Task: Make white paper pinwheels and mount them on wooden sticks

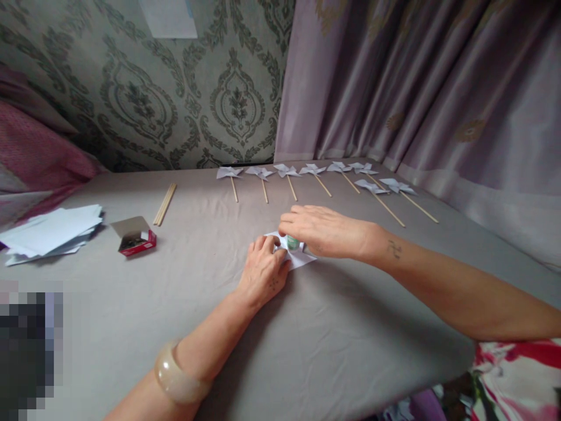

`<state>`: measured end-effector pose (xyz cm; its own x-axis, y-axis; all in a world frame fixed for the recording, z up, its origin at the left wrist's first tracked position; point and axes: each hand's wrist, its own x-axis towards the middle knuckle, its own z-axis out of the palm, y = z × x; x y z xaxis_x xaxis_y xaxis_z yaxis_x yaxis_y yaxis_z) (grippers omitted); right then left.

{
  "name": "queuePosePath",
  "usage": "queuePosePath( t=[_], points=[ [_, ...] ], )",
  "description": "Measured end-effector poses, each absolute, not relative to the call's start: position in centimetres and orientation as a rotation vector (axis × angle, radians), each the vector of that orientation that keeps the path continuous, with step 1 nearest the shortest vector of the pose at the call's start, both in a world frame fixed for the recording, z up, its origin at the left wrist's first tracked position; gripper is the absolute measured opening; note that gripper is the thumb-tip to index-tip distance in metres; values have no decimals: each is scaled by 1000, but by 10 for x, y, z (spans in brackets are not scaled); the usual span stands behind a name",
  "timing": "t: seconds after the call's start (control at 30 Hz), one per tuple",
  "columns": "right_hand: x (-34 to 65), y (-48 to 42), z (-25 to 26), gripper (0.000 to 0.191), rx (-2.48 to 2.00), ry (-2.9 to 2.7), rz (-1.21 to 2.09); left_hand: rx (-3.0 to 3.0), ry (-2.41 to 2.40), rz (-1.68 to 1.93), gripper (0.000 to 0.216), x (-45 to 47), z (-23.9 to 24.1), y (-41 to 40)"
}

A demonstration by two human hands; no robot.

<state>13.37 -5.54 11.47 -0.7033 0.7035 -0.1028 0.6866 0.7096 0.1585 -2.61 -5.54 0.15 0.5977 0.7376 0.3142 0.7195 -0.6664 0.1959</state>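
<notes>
I see the right hand (313, 227) gripping a green object (292, 242) at folded white paper (301, 260), where the left hand (264, 266) rests curled, whether pinching I can't tell.

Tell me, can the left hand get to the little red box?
Probably yes: I see nothing standing between the left hand and the red box, though the hand would have to leave the white paper it's touching.
</notes>
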Motion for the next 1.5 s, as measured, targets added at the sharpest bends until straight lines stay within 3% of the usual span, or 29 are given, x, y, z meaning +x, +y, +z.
queuePosePath(
  t=[0.7, 0.97, 1.07, 1.2, 1.33, 1.4, 1.5],
  points=[
    [127, -41, 131, 23, 1295, 2599, 47, 2715, 1367, 608, 16, -26, 0, -54],
    [182, -42, 124, 25, 1734, 2783, -348, 2681, 1389, 613, 16, -26, 2, -54],
    [205, -46, 107, 27, 2015, 2802, -869, 2691, 1379, 645, 16, -26, 0, -54],
    [210, -51, 80, 22, 2365, 2440, -2134, 2609, 1305, 878, 8, -27, 3, -53],
    [184, -60, 62, 20, 1985, 1481, -3424, 2262, 1161, 1235, 12, -26, 16, -53],
    [165, -66, 57, 32, 1685, 1092, -3693, 2048, 1116, 1289, 24, -23, 24, -55],
    [140, -77, 50, 39, 1447, 852, -3774, 1835, 1048, 1257, 32, -15, 32, -62]
  ],
)
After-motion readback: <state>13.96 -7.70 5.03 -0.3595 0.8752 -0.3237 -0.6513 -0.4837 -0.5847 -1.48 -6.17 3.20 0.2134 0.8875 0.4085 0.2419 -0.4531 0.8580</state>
